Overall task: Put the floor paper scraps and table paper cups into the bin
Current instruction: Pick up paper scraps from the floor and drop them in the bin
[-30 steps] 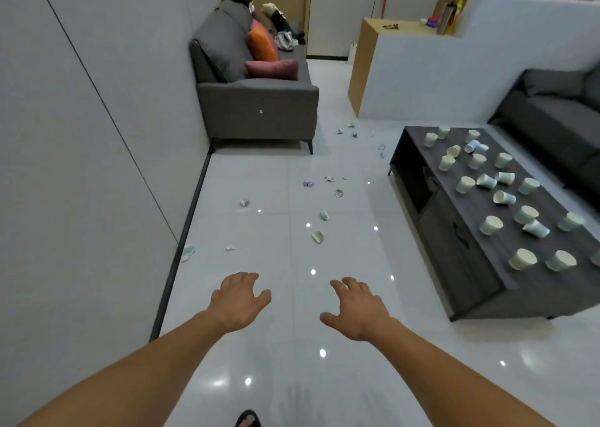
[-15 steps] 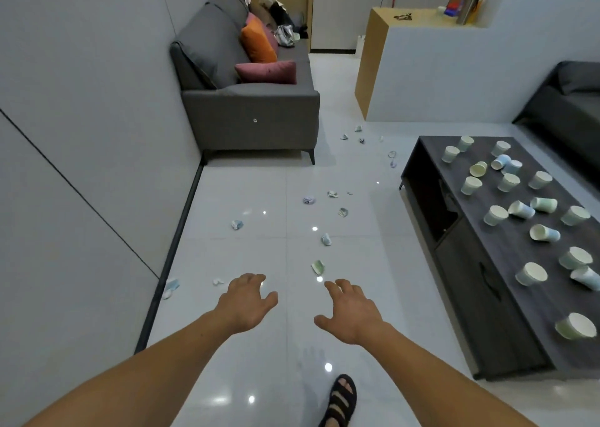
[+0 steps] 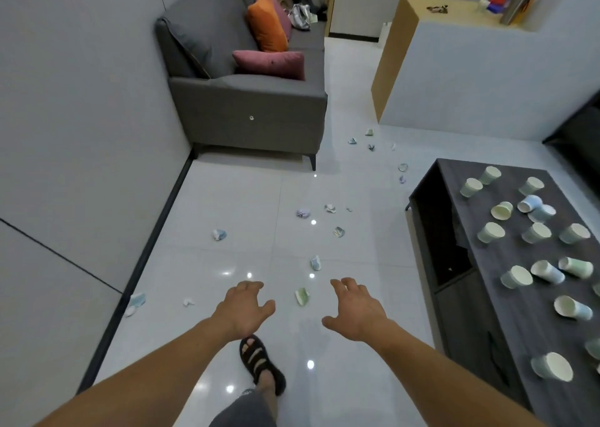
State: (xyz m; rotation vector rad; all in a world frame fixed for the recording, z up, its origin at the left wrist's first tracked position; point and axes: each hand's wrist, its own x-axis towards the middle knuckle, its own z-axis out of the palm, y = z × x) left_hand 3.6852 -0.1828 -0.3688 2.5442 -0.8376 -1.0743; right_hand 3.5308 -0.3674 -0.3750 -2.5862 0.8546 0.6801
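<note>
Several crumpled paper scraps lie on the white tiled floor. A green-striped scrap (image 3: 302, 296) sits between my two hands, a pale blue scrap (image 3: 315, 262) just beyond it, another blue scrap (image 3: 219, 234) to the left. Several paper cups (image 3: 516, 276), some upright and some tipped over, cover the dark wooden table (image 3: 480, 316) on the right. My left hand (image 3: 244, 309) and my right hand (image 3: 356, 309) reach forward above the floor, fingers spread, holding nothing. No bin is in view.
A grey sofa (image 3: 246, 102) with orange and pink cushions stands against the left wall. A white partition (image 3: 480, 79) with a wooden counter rises at the back right. My sandalled foot (image 3: 259, 361) steps below my hands. More scraps (image 3: 370, 133) lie near the partition.
I have walked forward; the scraps and table are closer. A foot in a sandal has come into view. Both hands stay outstretched and hold nothing.
</note>
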